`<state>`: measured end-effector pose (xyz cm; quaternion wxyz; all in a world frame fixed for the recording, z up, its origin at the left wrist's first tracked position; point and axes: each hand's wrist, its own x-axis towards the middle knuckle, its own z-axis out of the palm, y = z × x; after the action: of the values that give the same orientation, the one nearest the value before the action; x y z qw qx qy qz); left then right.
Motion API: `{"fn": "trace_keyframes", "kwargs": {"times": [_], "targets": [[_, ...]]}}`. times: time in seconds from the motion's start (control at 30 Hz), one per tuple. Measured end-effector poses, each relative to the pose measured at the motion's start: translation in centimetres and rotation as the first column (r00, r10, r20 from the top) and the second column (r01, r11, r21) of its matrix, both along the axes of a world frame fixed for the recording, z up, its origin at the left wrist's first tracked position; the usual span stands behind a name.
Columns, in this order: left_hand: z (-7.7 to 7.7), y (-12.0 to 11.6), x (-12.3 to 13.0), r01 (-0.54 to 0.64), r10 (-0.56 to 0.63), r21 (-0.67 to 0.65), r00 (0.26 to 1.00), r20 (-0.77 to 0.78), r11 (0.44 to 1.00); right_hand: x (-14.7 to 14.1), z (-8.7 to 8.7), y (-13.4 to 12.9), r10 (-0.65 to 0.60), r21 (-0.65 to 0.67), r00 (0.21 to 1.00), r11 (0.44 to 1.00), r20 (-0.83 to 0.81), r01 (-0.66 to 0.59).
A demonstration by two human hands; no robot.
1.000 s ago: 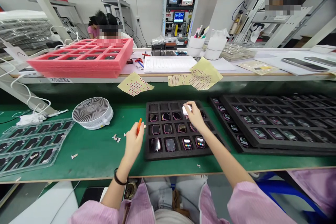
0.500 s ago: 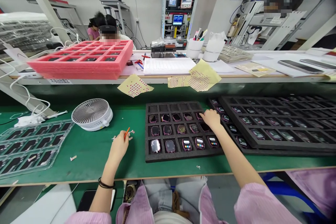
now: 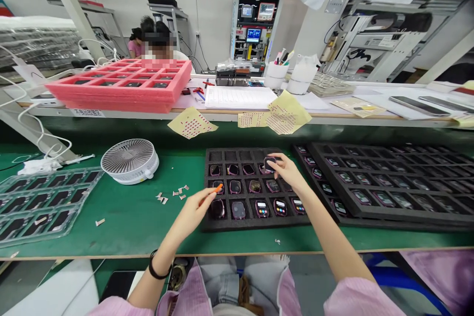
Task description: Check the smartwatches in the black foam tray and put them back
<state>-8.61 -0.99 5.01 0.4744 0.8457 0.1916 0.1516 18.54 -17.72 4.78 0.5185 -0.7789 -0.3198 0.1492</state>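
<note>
A black foam tray (image 3: 255,223) on the green bench holds rows of watch faces with purple rims. Above its upper right part, my right hand (image 3: 287,170) grips a dark watch face (image 3: 270,164) between thumb and fingers. An orange stick-like tool (image 3: 218,188) is pinched in my left hand (image 3: 196,210), its tip over the tray's left column. Several small pale strips (image 3: 163,199) lie on the bench left of my left hand. In the tray's front row, some watch screens (image 3: 262,209) are lit.
A white round fan (image 3: 129,160) stands at the left, beside a clear plastic tray (image 3: 79,207) of dark parts. More black foam trays (image 3: 388,212) are stacked at the right. On the shelf sit a pink foam tray (image 3: 114,101) and papers (image 3: 237,97). A person sits beyond.
My left hand has moved right with the orange tool, from the bench to over the tray. My right hand has shifted left and now holds a watch face above the tray.
</note>
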Motion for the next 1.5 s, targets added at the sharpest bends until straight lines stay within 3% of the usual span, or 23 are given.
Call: {"fn": "trace_keyframes", "kwargs": {"times": [0.03, 0.1, 0.27, 0.43, 0.7, 0.83, 0.97, 1.03, 1.1, 1.23, 1.37, 1.5], "targets": [[0.2, -0.8, 0.4, 0.042, -0.042, -0.065, 0.999, 0.009, 0.997, -2.0, 0.9, 0.2, 0.097, 0.156, 0.985, 0.985, -0.143, -0.074], [0.8, -2.5, 1.3, 0.102, -0.098, -0.187, 0.995, 0.026, 0.977, -5.8, 2.3, 0.6, 0.248, 0.380, 0.908, 0.919, -0.337, -0.110], [1.9, -5.5, 3.0, 0.185, -0.156, -0.320, 0.981, 0.115, 0.929, -12.0, 3.4, 1.4, 0.432, 0.572, 0.686, 0.820, -0.585, -0.029], [2.1, -6.0, 3.2, 0.180, -0.144, -0.284, 0.979, 0.143, 0.942, -13.3, 3.4, 1.5, 0.424, 0.596, 0.633, 0.800, -0.647, 0.072], [1.9, -6.2, 3.3, 0.216, -0.167, -0.330, 0.971, 0.171, 0.919, -13.6, 3.5, 1.9, 0.471, 0.631, 0.565, 0.767, -0.677, 0.117], [2.0, -6.1, 3.1, 0.206, -0.166, -0.313, 0.975, 0.149, 0.927, -13.6, 3.3, 1.8, 0.457, 0.628, 0.600, 0.772, -0.657, 0.100], [2.4, -5.8, 2.9, 0.205, -0.172, -0.340, 0.977, 0.125, 0.918, -13.6, 2.9, 1.4, 0.337, 0.582, 0.741, 0.808, -0.581, 0.088], [2.5, -5.6, 2.9, 0.226, -0.194, -0.370, 0.973, 0.122, 0.901, -13.7, 2.8, 1.4, 0.307, 0.577, 0.774, 0.811, -0.553, 0.091], [2.4, -5.6, 3.0, 0.243, -0.202, -0.395, 0.969, 0.142, 0.886, -13.8, 2.7, 1.5, 0.394, 0.598, 0.703, 0.800, -0.592, 0.056], [1.8, -5.9, 3.3, 0.242, -0.168, -0.436, 0.965, 0.201, 0.867, -13.9, 2.4, 2.3, 0.565, 0.648, 0.463, 0.761, -0.683, 0.027], [1.3, -6.0, 3.5, 0.219, -0.131, -0.482, 0.969, 0.210, 0.848, -13.7, 1.8, 2.7, 0.549, 0.643, 0.429, 0.758, -0.717, 0.106], [1.2, -5.9, 3.7, 0.197, -0.107, -0.507, 0.974, 0.200, 0.839, -13.5, 1.5, 2.7, 0.524, 0.634, 0.463, 0.765, -0.715, 0.112]]}}
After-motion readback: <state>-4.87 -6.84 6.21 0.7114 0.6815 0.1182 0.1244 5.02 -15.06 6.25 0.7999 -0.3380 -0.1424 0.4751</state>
